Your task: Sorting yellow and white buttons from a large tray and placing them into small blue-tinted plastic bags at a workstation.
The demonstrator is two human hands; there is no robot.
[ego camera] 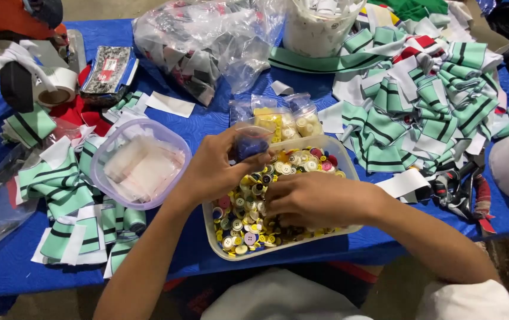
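My left hand (216,169) holds a small clear bag (248,142) with blue buttons inside, fingers pinched around it, just above the near-left part of the tub (349,172). My right hand (316,198) is down in the tub, fingers curled into the mixed buttons (239,228); I cannot tell whether they grip one or just rake through. The tub sits on the blue table (207,124), front centre, close to me.

Step in hand, as I judge it: sorting, picking buttons of one colour out of the mix and bagging them.

Next move calls for pinching a single matching button without dragging its neighbours along, then meeting the bag mouth, which my left fingers must keep open.

Around it: a round lidded bowl (141,163) of small clear packets sits just left of the tub. Bagged yellow and white buttons (284,121) lie just behind it. Green striped cloth strips (426,101) are piled to the right, more strips (67,195) to the left. A big plastic bag (207,41) of scraps lies at the back, and a tape roll (56,89) at far left.
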